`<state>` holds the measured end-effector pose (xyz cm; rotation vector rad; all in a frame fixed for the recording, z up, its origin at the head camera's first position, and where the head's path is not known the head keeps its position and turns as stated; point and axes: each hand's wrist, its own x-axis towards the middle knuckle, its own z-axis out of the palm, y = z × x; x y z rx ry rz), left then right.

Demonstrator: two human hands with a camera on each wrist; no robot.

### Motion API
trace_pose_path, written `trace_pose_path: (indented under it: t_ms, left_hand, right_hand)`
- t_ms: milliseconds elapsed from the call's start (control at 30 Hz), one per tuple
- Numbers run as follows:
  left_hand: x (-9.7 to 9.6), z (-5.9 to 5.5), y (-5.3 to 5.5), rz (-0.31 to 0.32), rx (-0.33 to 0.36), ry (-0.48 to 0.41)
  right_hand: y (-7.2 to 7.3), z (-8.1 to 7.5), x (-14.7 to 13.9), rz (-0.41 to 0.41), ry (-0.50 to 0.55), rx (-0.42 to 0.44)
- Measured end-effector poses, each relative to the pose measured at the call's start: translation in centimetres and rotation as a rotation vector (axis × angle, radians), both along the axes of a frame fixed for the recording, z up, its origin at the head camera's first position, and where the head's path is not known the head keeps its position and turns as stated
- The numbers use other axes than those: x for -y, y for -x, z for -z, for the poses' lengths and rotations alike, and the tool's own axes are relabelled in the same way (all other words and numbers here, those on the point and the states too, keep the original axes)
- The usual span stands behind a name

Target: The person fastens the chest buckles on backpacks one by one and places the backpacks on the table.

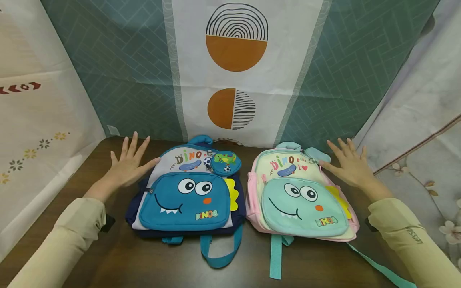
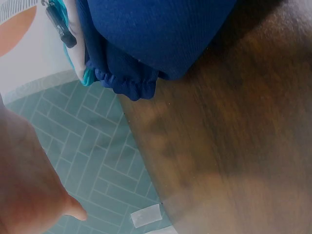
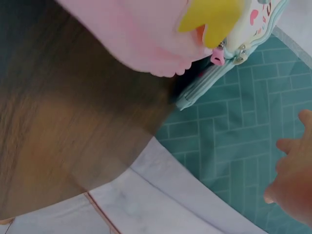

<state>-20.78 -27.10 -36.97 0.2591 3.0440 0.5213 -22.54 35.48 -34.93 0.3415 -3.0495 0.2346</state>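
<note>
Two small dinosaur backpacks lie side by side on a dark wooden table. The blue backpack (image 1: 162, 216) is on the left, with a round dinosaur tag (image 1: 225, 163) at its upper right. To its right is the pink and mint backpack (image 1: 273, 208). My left hand (image 1: 126, 166) is spread beside the blue backpack, its thumb near the top left edge. Spread likewise, my right hand (image 1: 351, 168) is at the upper right of the pink backpack, thumb close to its mint flap (image 1: 317, 154). Neither hand holds anything. In the left wrist view, the blue backpack's navy side (image 2: 156, 34) shows.
A patterned curtain (image 1: 144, 80) hangs behind the table (image 1: 108, 248), with pale cloths (image 1: 36, 120) at both sides. Straps trail toward the front: a blue loop (image 1: 220, 262) and a mint strap (image 1: 275, 260). Another mint strap (image 1: 381, 268) runs to the lower right.
</note>
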Motion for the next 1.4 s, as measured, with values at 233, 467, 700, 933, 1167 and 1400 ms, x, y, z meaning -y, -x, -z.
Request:
trace_pose_path:
  t_ms: [233, 467, 700, 933, 1167, 1400]
  left_hand:
    - [0.4, -0.3, -1.0, 0.002, -0.012, 0.002]
    - [1.0, -0.4, -1.8, -0.001, -0.031, -0.005]
    - [-0.9, -0.8, -2.8, 0.06, -0.042, -0.018]
    - [-8.0, -1.6, -5.6, 0.229, -0.042, 0.03]
    - [-14.6, -0.8, -9.8, 0.402, 0.033, 0.011]
    - [-17.9, 1.7, -11.1, 0.344, 0.039, 0.112]
  right_hand:
    - [0.0, -0.3, 1.1, -0.025, 0.019, -0.005]
    - [0.3, -0.7, 2.0, -0.049, 0.041, -0.012]
    - [1.0, -0.8, 3.6, -0.107, 0.084, -0.007]
    - [2.0, -1.5, 7.8, -0.19, 0.099, 0.049]
    - [4.0, -1.7, 13.8, -0.286, 0.1, 0.137]
    - [6.0, -1.0, 20.7, -0.318, 0.14, 0.303]
